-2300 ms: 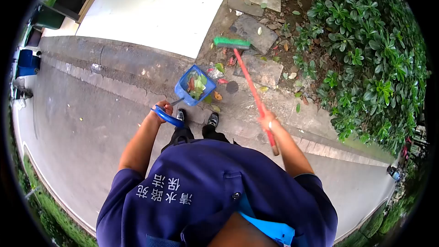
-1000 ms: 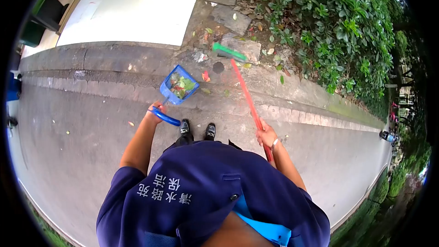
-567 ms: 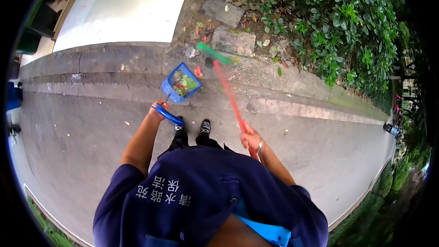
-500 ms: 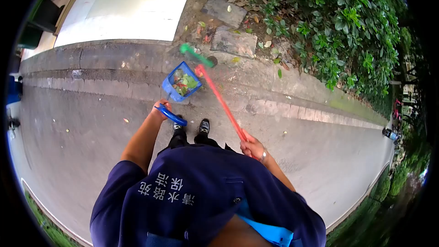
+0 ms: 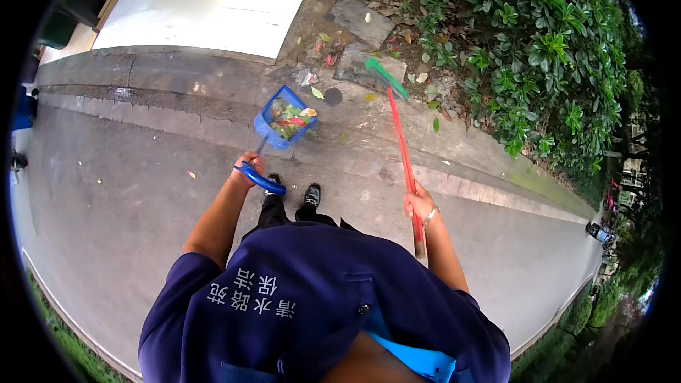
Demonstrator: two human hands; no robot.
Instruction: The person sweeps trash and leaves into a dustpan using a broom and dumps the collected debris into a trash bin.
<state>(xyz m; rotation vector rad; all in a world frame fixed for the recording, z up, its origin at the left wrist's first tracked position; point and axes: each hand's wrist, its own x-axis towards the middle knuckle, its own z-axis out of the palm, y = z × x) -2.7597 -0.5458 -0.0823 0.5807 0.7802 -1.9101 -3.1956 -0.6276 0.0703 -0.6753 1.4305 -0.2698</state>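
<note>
My left hand point(image 5: 248, 167) is wrapped round the handle of a blue long-handled dustpan point(image 5: 271, 133), just below its curved grip. Inside the pan lie leaves and scraps point(image 5: 289, 119) in green, red and pale orange. My right hand point(image 5: 420, 203) grips the red stick of a broom point(image 5: 402, 143). The broom's green head point(image 5: 386, 78) is over the stone slab beside the planting bed, to the right of the dustpan and apart from it. Whether the bristles touch the slab I cannot tell.
A raised kerb point(image 5: 213, 124) runs across ahead of my shoes point(image 5: 312, 195). A leafy shrub point(image 5: 532, 50) fills the upper right. A pale board-like surface point(image 5: 206, 3) is at the upper left. A yellow-green leaf point(image 5: 317, 93) lies near the dustpan.
The broom head has swung right and away from the dustpan, with my right hand moving right and the stick turning more upright. An orange-white scrap now shows in the dustpan.
</note>
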